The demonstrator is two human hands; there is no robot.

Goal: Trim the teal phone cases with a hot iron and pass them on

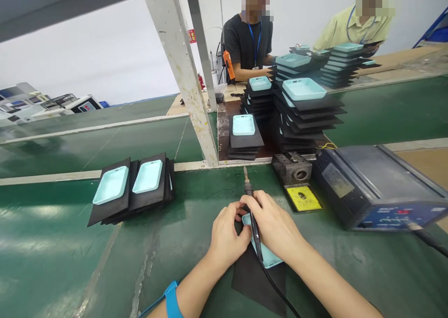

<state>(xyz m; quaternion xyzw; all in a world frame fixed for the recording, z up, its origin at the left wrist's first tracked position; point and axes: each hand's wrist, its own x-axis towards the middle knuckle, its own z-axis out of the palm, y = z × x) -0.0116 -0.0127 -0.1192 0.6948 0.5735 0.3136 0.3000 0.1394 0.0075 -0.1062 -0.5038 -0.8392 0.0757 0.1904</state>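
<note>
My right hand (276, 224) is closed around a soldering iron (248, 186), whose metal tip points away from me and whose black cord trails towards me. Under my hands lies a light-blue plastic case (271, 258), tilted on a black foam-like sheet (257, 283). My left hand (227, 234) has its fingers curled and pinched at the case's far left edge. Both hands hide much of the case's inside, so whatever sits between the left fingertips is not visible.
A soldering station (378, 182) and an iron stand (292, 166) with a yellow sponge (304, 197) are at right. Cases on black sheets lie at left (111, 185) and stacked (304, 89) beyond a white post (182, 66). Two people work opposite; an orange screwdriver (228, 65) hangs there.
</note>
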